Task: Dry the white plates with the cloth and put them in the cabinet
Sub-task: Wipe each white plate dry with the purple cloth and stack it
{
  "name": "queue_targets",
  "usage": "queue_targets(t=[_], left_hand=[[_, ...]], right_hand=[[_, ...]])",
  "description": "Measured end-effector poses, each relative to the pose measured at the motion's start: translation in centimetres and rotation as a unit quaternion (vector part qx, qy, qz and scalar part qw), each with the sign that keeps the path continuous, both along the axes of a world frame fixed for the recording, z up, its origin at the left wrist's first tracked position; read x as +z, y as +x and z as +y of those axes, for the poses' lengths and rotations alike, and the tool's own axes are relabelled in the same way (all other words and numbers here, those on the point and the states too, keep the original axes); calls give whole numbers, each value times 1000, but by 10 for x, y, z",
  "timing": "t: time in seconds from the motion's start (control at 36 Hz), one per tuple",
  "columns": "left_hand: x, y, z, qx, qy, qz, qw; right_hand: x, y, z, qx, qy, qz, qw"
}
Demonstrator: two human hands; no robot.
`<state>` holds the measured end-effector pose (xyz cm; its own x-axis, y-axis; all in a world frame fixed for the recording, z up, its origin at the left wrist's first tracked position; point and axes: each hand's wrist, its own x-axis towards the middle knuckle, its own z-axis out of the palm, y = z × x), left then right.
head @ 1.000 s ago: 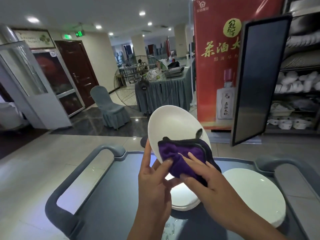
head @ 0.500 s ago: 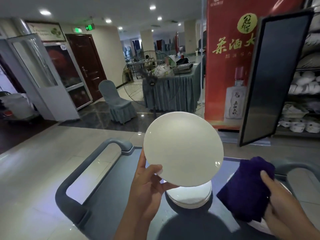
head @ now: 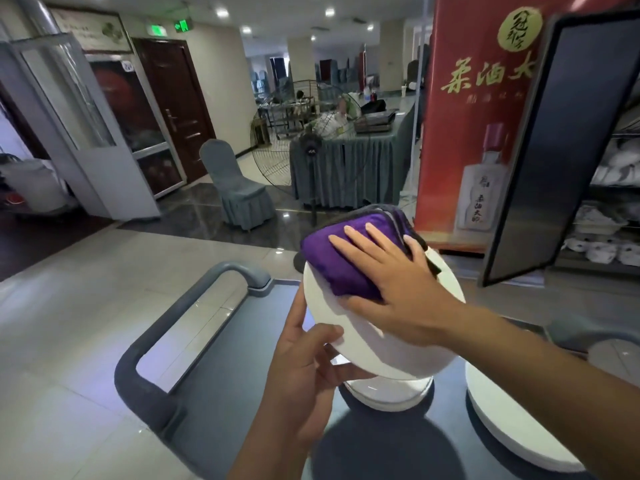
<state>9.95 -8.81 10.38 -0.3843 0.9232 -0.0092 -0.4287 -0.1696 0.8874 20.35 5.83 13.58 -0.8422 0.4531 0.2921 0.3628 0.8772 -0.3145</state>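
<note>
A wide dining hall with a glossy tiled floor stretches behind a grey cart (head: 221,341), whose dark top carries two stacks of white plates: one stack (head: 388,393) directly under the hands and another (head: 512,427) off to the right. Above the nearer stack the left hand (head: 304,375) holds a white plate (head: 388,344) by its lower left rim, thumb curled over the near face and fingers hidden behind it, so the plate tilts up and away from the person. The right hand (head: 398,282) lies flat on a folded purple cloth (head: 343,258), fingers straight and spread, pressing it against the upper part of the plate's face; the lower part of that face is bare below the palm, so the wipe looks set to sweep downward and toward the left thumb. The cabinet (head: 609,202) stands to the right, shelves already filled with white dishes, its dark door (head: 561,150) swung open between the hands and the shelves. The right hand is nearer to it, but the door's edge and the cart's right handle (head: 581,327) sit in the path and would need clearing.
</note>
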Motion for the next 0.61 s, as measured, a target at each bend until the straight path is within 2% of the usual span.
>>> queue_targets(t=[0.08,0.17,0.25,0.47,0.61], left_hand=[[1,-15,-2,12,7,10,1000],[3,-26,-2,19,19,4,1000],[7,-36,1,25,40,3,999],[26,-75,15,99,42,10,994],[27,-93,25,109,29,-7,994]], right_hand=[[0,-16,7,10,13,8,1000],[6,-32,4,-2,-3,53,999],[12,-45,-3,-5,-63,75,995],[9,-36,-25,26,-231,41,972],[9,-25,-33,11,-266,31,963]])
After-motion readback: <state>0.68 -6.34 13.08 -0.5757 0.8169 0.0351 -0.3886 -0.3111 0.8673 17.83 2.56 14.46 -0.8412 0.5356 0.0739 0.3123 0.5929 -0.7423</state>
